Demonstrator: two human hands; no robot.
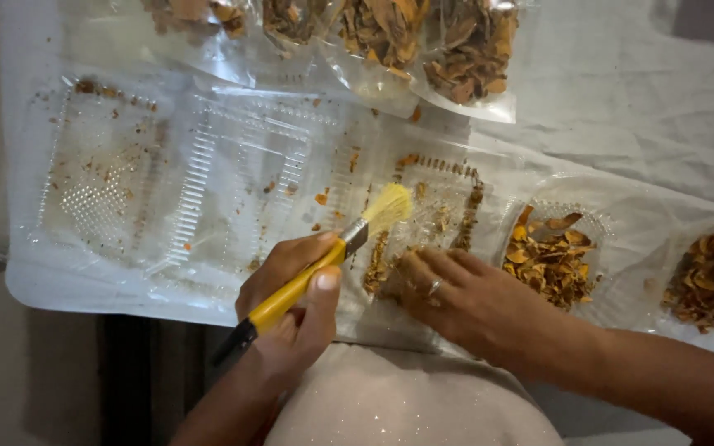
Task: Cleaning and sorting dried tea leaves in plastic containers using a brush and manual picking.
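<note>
Fingers of the left hand (291, 301) are clamped round the yellow plastic handle of a small paintbrush with a metal ferrule and pale straw-coloured bristles (324, 263). The thumb lies along the near side of the handle and the other fingers wrap over the far side. From that grip the brush's long axis runs up and to the right: its dark butt end sticks out below and to the left of the fist, while the bristle tuft fans out beyond the knuckles, over a clear, ribbed plastic clamshell tray (233, 177) dusted with orange-brown crumbs.

Just right of the bristles, the right hand (444, 293), with a ring on one finger, rests palm down with its fingers curled together on a short ridge of orange-brown crumbs (376, 264) on the clear plastic; whether it pinches anything I cannot tell. The crumb ridge lies between the two hands, directly below the brush tip, nearer the right fingertips than the left fist.

Farther right of both hands sit two clear shallow dishes of dried orange-brown flakes (549, 252). Beyond the tray, away from the grip, lie clear plastic bags of the same dried pieces (423, 41), all on a white cloth (621, 107).
</note>
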